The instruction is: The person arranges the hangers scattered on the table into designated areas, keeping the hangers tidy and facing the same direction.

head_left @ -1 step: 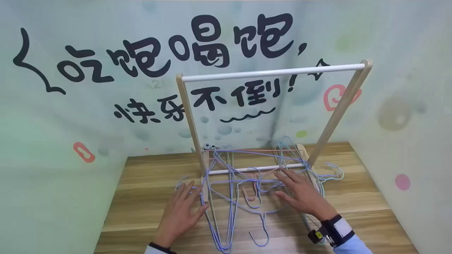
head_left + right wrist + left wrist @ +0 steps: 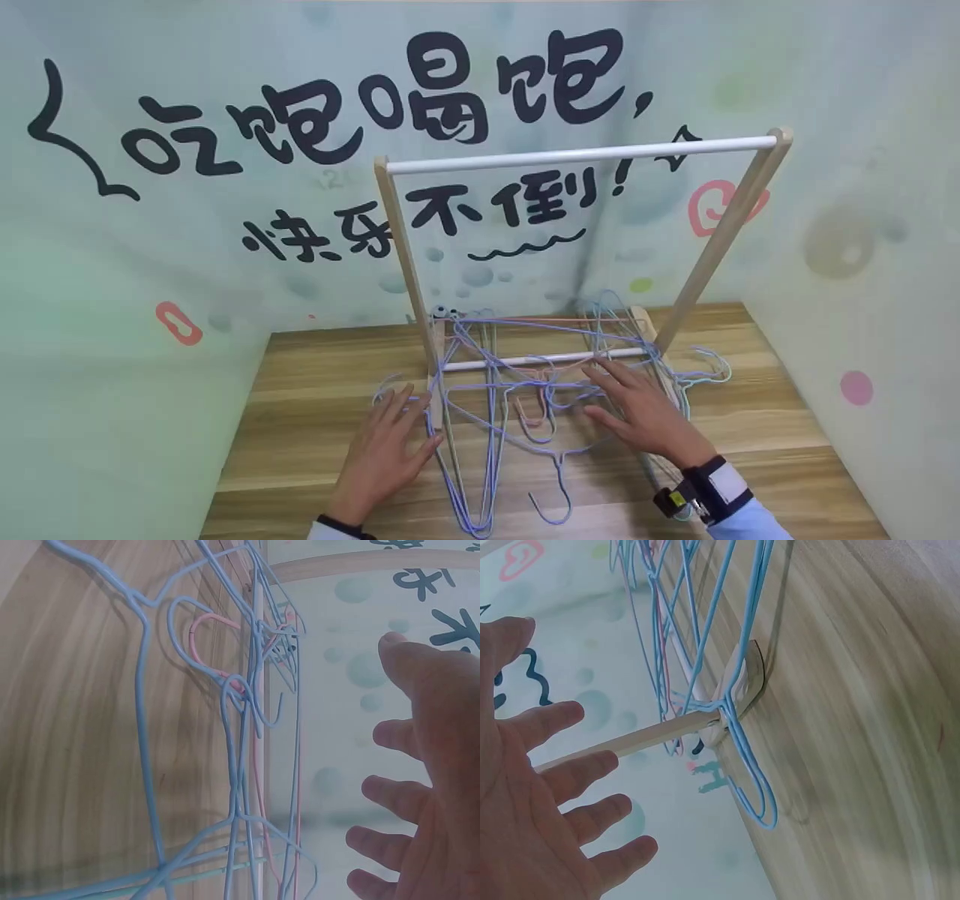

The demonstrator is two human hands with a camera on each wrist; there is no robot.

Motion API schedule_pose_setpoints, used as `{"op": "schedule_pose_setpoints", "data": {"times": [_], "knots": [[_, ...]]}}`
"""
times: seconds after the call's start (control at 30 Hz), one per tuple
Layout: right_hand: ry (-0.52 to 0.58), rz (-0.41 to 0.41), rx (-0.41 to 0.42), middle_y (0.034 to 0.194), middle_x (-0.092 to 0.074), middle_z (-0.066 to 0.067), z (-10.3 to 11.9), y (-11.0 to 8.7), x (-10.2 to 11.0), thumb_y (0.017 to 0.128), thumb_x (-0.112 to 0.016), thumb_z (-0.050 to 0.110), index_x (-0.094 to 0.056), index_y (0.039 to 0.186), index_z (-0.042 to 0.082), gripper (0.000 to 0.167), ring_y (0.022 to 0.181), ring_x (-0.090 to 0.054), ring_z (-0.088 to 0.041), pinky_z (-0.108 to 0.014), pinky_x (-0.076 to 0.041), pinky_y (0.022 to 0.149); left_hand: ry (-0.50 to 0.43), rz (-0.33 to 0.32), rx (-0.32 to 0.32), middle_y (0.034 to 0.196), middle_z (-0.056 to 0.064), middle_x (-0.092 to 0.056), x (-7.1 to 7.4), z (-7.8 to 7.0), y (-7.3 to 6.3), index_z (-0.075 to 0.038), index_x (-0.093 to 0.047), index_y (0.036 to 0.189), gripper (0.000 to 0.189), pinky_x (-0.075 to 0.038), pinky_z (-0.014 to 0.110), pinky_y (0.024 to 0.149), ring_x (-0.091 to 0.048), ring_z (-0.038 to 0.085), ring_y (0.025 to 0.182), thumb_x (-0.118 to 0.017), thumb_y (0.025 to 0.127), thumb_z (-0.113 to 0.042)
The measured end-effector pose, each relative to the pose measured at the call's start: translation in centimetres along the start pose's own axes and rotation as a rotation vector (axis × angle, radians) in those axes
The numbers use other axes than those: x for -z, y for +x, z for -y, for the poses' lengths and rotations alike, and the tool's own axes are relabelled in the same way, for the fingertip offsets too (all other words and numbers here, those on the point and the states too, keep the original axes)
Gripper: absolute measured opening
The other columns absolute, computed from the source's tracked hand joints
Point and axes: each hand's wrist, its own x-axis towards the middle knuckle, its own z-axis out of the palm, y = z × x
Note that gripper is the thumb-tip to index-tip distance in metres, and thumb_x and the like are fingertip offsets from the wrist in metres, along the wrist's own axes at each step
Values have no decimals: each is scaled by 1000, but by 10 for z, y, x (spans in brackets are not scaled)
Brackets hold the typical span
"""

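Observation:
A tangle of thin wire clothes hangers, mostly blue with some pink and pale green, lies over the base of a wooden rack (image 2: 712,240). My left hand (image 2: 386,446) is spread at the tangle's left side, near blue hanger hooks (image 2: 761,795). In the left wrist view its fingers are apart, with nothing in the palm. On the right, my right hand (image 2: 641,412) hovers over the hangers, its fingers spread and holding nothing. Between the hands, a blue hanger hook (image 2: 562,487) points toward me, with a pink hanger hook (image 2: 193,637) behind it.
The rack's white top bar (image 2: 577,155) spans high above the hangers, and a lower white bar (image 2: 465,366) crosses near the base. Several hanger hooks (image 2: 724,367) stick out past the rack's right side. Behind the wooden table (image 2: 300,420) stands a printed wall covering (image 2: 187,247).

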Motion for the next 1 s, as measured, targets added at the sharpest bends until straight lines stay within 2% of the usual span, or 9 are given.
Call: {"op": "schedule_pose_setpoints", "data": {"times": [0.13,0.27,0.37,0.5,0.63,0.73,1.0], "knots": [[10,-13,-5,156,-40,-15,-1,-4,-1,99,-67,42,-49,152,12,63,135,-43,-44,-68,-36,106,-76,-13,35,151,21,-45,9,0,4,-11,-56,144,60,-31,64,112,-38,47,138,-62,99,-50],[45,-54,6,149,-49,-19,-5,-14,-4,98,-70,37,-55,146,9,58,130,-49,-44,-64,-41,104,-184,-78,127,147,20,-50,34,6,17,-8,-56,143,56,-37,61,110,-45,41,134,-68,98,-39],[65,-101,13,135,-58,-19,-11,-24,-7,95,-74,28,-63,137,5,49,123,-55,-39,-58,-46,100,-213,-146,193,145,19,-52,57,13,36,-6,-52,145,57,-40,57,109,-49,36,131,-69,98,-34],[75,-165,6,114,-66,-12,-17,-37,-12,91,-79,14,-70,118,2,31,108,-62,-30,-50,-53,91,-217,-236,235,144,18,-53,84,17,64,-4,-50,146,60,-41,53,109,-52,34,129,-68,99,-36],[98,-184,-52,100,-67,-5,-21,-56,-19,87,-80,3,-73,103,2,18,90,-64,-21,-42,-57,78,-252,-305,210,142,18,-55,98,14,91,-3,-51,145,59,-48,49,102,-58,35,122,-69,99,-34],[122,-160,-106,95,-65,-2,-21,-71,-24,86,-79,0,-73,99,3,15,83,-62,-15,-36,-57,70,-292,-322,180,141,19,-56,104,10,107,-1,-49,146,59,-52,49,98,-60,36,120,-70,99,-31],[185,-180,-199,88,-63,6,-19,-107,-28,84,-78,-4,-73,97,5,16,78,-60,-11,-32,-56,65,-352,-383,138,140,20,-57,116,0,135,2,-47,147,61,-56,50,93,-62,37,118,-69,100,-30]]}}
